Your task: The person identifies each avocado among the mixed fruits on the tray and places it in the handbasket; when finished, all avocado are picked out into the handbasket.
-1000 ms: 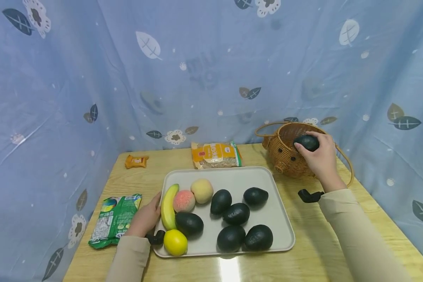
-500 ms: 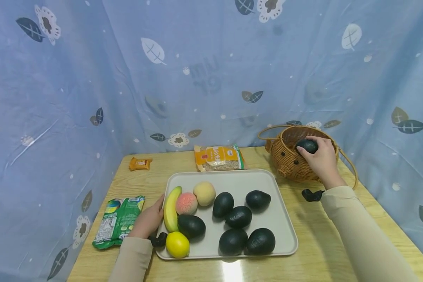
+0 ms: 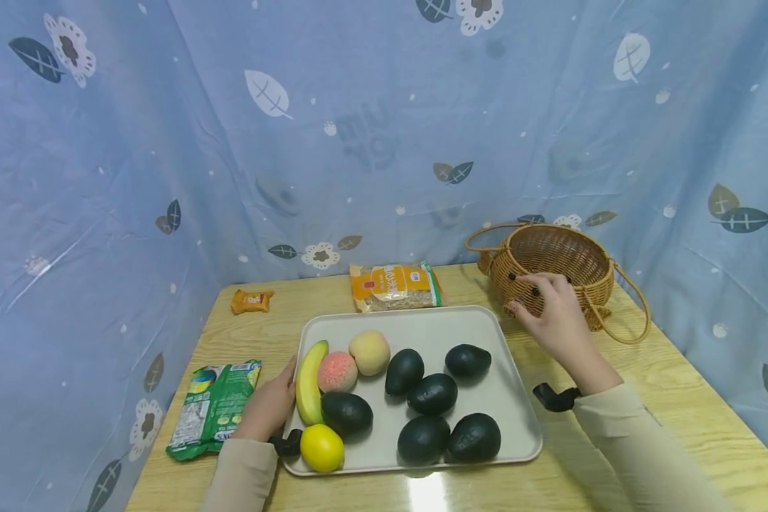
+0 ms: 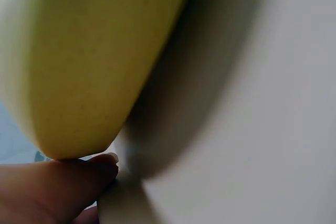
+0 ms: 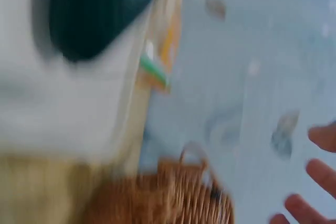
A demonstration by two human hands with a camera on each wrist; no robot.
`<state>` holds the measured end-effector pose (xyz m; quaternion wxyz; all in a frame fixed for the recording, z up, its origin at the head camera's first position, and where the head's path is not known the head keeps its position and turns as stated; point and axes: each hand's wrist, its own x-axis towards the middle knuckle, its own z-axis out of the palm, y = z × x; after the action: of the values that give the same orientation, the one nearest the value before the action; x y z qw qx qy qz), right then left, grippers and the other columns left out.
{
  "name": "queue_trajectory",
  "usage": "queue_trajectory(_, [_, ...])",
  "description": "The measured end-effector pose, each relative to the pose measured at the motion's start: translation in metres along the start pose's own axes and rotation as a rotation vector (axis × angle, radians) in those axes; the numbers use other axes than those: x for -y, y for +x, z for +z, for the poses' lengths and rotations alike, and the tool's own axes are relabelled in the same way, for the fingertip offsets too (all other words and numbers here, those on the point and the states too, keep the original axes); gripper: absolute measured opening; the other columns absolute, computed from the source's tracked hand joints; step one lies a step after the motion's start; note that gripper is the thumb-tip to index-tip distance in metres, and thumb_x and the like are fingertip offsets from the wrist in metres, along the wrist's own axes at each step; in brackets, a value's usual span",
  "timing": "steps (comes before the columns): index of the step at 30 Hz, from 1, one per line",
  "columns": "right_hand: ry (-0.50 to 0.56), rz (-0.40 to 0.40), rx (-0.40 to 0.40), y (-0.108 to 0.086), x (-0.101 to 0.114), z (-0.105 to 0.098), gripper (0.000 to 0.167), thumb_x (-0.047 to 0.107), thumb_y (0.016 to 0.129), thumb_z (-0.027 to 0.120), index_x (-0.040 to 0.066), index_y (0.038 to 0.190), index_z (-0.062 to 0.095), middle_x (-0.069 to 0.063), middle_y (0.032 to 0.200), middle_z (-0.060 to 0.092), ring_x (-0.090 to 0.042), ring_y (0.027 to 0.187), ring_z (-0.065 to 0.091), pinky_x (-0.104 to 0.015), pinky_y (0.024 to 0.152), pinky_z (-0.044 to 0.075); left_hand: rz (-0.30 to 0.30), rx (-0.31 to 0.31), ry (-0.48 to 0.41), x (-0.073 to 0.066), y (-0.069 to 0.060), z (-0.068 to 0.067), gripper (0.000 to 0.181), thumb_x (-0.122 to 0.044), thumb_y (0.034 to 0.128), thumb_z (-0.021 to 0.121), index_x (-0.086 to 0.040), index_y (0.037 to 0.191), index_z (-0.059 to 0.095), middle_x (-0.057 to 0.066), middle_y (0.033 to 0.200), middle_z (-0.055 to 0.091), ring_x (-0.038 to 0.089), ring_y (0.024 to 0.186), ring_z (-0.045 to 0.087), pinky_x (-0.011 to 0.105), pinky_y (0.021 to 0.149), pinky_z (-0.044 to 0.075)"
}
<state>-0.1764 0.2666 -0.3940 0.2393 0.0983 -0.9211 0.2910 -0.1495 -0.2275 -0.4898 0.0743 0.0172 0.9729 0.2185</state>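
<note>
My right hand (image 3: 560,327) is in front of the wicker pig basket (image 3: 508,284), thumb and fingers apart around nothing. The right wrist view is blurred, with the fingertips (image 5: 320,177) at its right edge. My left hand (image 3: 267,402) lies at the left rim of the beige tray (image 3: 416,323), fingers partly hidden. In the left wrist view its thumb (image 4: 63,184) touches the banana (image 4: 100,61). On the tray lie a pink peach (image 3: 338,372), a yellow peach (image 3: 370,352), a lemon (image 3: 322,448) and several dark avocados (image 3: 432,394).
Behind the tray lies an orange grain bag (image 3: 397,286). A small orange packet (image 3: 252,301) sits at the back left, and a green snack bag (image 3: 214,409) left of my left hand. The basket's handle (image 3: 640,327) hangs at its right. A patterned blue curtain surrounds the table.
The avocado in my right hand was let go at the basket's opening and is out of sight. That hand has moved out toward the tray. My left hand has stayed put.
</note>
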Motion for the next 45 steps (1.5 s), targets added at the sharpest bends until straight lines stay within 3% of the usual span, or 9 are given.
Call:
queue_trajectory(5, [0.055,-0.134,0.178,-0.04,0.026,0.022,0.034,0.007,0.088,0.085,0.003,0.118,0.072,-0.016,0.114,0.061,-0.037,0.106,0.06,-0.056,0.087,0.05,-0.002,0.002,0.007,0.001,0.0,0.001,0.057,-0.02,0.1113,0.046,-0.006,0.165,0.03,0.029,0.131,0.066,0.032,0.093,0.068,0.059,0.089,0.053])
queue_trajectory(8, [0.059,-0.121,0.312,-0.061,0.035,0.032,0.03,0.018,0.089,0.086,0.009,0.115,0.074,-0.008,0.111,0.062,-0.031,0.104,0.063,-0.053,0.087,0.053,0.006,0.004,0.009,0.0,0.0,0.002,0.058,-0.019,0.1107,0.047,-0.005,0.164,0.031,0.029,0.13,0.066,0.031,0.091,0.068,0.059,0.088,0.053])
queue_trajectory(11, [0.053,-0.081,0.386,-0.076,0.039,0.041,0.033,0.028,0.09,0.085,0.011,0.115,0.073,-0.007,0.111,0.06,-0.029,0.103,0.063,-0.051,0.086,0.053,0.009,0.003,0.007,0.0,0.0,0.001,0.058,-0.019,0.1109,0.047,-0.005,0.164,0.031,0.029,0.131,0.066,0.031,0.092,0.068,0.059,0.089,0.053])
queue_trajectory(19, [0.026,-0.031,0.441,-0.096,0.042,0.054,0.04,0.038,0.088,0.086,0.013,0.116,0.073,-0.009,0.113,0.061,-0.028,0.102,0.06,-0.049,0.082,0.053,0.0,0.015,-0.012,0.001,0.001,-0.002,0.059,-0.021,0.1113,0.047,-0.006,0.165,0.029,0.028,0.132,0.065,0.029,0.085,0.065,0.056,0.086,0.052])
queue_trajectory(24, [-0.008,0.044,0.461,-0.103,0.049,0.049,0.045,0.045,0.087,0.085,0.013,0.117,0.073,-0.011,0.118,0.063,-0.032,0.107,0.064,-0.054,0.086,0.054,0.008,0.011,-0.005,0.001,0.001,-0.002,0.058,-0.02,0.1113,0.047,-0.005,0.165,0.03,0.029,0.13,0.066,0.029,0.082,0.065,0.054,0.081,0.053])
queue_trajectory(29, [-0.061,0.093,0.526,-0.113,0.059,0.041,0.053,0.058,0.082,0.084,0.018,0.116,0.074,-0.007,0.12,0.064,-0.031,0.108,0.064,-0.053,0.08,0.057,0.011,0.01,0.004,0.001,0.001,-0.002,0.058,-0.019,0.1107,0.048,-0.004,0.164,0.03,0.028,0.124,0.068,0.027,0.077,0.063,0.052,0.077,0.053])
queue_trajectory(32, [-0.054,0.08,0.556,-0.119,0.063,0.04,0.056,0.06,0.08,0.085,0.02,0.116,0.073,-0.005,0.12,0.064,-0.03,0.107,0.064,-0.051,0.078,0.057,0.012,0.012,0.009,0.0,0.001,-0.003,0.058,-0.019,0.1108,0.048,-0.004,0.165,0.03,0.028,0.123,0.068,0.027,0.076,0.063,0.052,0.076,0.053])
queue_trajectory(39, [0.001,-0.016,0.529,-0.133,0.065,0.047,0.07,0.059,0.075,0.089,0.016,0.126,0.07,0.002,0.118,0.063,-0.024,0.105,0.066,-0.046,0.085,0.056,0.003,0.031,0.01,-0.001,0.001,-0.005,0.059,-0.019,0.1111,0.047,-0.005,0.165,0.028,0.029,0.127,0.067,0.028,0.081,0.064,0.054,0.08,0.053])
queue_trajectory(45, [0.102,0.009,0.522,-0.138,0.063,0.056,0.071,0.048,0.071,0.095,0.018,0.129,0.067,0.005,0.116,0.061,-0.019,0.098,0.066,-0.042,0.082,0.056,-0.001,0.037,0.017,0.0,0.001,-0.004,0.059,-0.02,0.1114,0.047,-0.006,0.165,0.027,0.027,0.122,0.069,0.027,0.076,0.063,0.05,0.074,0.053])
